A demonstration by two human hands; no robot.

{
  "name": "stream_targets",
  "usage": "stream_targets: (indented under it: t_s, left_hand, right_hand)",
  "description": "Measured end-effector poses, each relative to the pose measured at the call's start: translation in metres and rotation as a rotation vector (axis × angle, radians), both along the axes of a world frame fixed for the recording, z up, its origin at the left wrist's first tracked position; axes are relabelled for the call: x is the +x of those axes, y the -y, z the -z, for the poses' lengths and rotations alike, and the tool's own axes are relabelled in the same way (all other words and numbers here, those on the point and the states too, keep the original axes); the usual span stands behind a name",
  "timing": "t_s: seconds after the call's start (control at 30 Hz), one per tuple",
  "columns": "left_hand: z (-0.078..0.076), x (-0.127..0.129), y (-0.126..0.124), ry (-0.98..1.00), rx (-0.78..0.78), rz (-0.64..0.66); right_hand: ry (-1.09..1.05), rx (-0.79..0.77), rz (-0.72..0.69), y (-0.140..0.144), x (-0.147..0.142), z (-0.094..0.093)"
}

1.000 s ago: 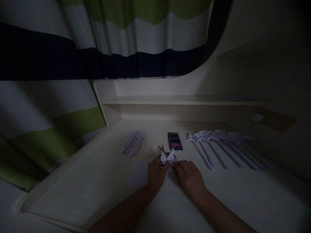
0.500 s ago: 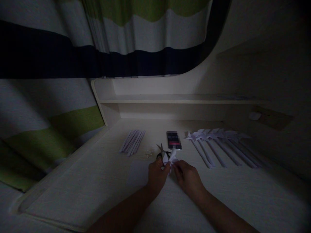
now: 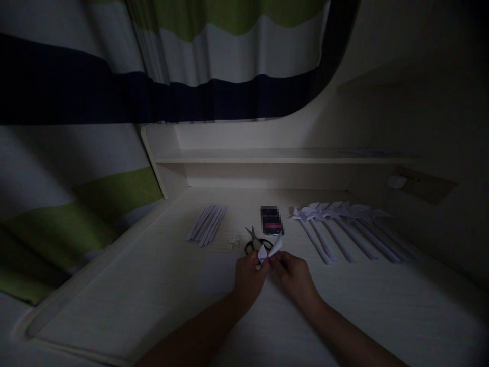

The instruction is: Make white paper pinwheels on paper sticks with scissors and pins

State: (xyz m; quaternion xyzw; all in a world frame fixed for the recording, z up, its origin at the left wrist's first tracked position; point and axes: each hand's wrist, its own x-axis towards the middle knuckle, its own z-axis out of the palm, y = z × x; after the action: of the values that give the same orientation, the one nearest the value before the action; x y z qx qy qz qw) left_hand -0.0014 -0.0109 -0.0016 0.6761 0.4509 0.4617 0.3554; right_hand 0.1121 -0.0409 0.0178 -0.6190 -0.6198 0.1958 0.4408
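Note:
A folded white paper pinwheel (image 3: 275,246) is pinched between my two hands above the desk. My left hand (image 3: 250,272) grips its left side with thumb and fingers closed. From the right, my right hand (image 3: 293,272) holds the paper near its middle, fingertips pressed together. The fingers hide the lower part of the pinwheel. Just beyond my hands lie scissors (image 3: 252,235) with black handles, blades spread and pointing away. A flat white paper sheet (image 3: 216,271) rests to the left, partly behind my left hand.
Rolled paper sticks (image 3: 208,224) lie in a bunch at the left. Small pale pieces (image 3: 232,241) sit beside the scissors. A dark phone (image 3: 271,220) lies behind them. Several finished paper pinwheels on sticks (image 3: 346,229) line the right side. A shelf (image 3: 267,159) runs along the back.
The paper pinwheel has turned slightly in my fingers, and one blade now points up to the right. Both hands stay in nearly the same place.

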Motion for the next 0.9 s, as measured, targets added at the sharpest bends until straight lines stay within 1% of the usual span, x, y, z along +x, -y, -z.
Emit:
stream_targets:
  t_s: [0.13,0.27,0.33,0.5,0.6,0.67,0.73,0.9]
  left_hand:
    - [-0.003,-0.003,-0.005,0.159,-0.052,0.028]
    - [-0.007,-0.005,-0.011,0.278,-0.164,0.014]
    - [-0.007,-0.005,-0.012,0.306,-0.198,-0.002]
    - [-0.002,-0.004,-0.013,0.344,-0.220,0.038]
    - [0.000,-0.004,-0.014,0.371,-0.248,0.063]
    - [-0.001,-0.003,-0.014,0.411,-0.286,0.102]
    - [-0.003,-0.003,-0.013,0.452,-0.327,0.146]
    - [-0.009,-0.002,-0.009,0.536,-0.387,0.220]
  right_hand:
    - [0.060,0.040,-0.023,0.006,0.001,-0.006]
    - [0.092,0.126,0.063,0.009,0.011,-0.010]
    - [0.097,0.170,0.073,0.008,0.017,-0.011]
    - [0.060,0.267,-0.006,0.001,0.026,-0.010]
    - [0.059,0.380,-0.052,-0.001,0.025,-0.007]
    - [0.069,0.426,-0.079,-0.001,0.024,-0.005]
    - [0.047,0.417,-0.115,-0.002,0.022,-0.004]
    - [-0.048,0.319,-0.174,-0.005,0.021,0.000]
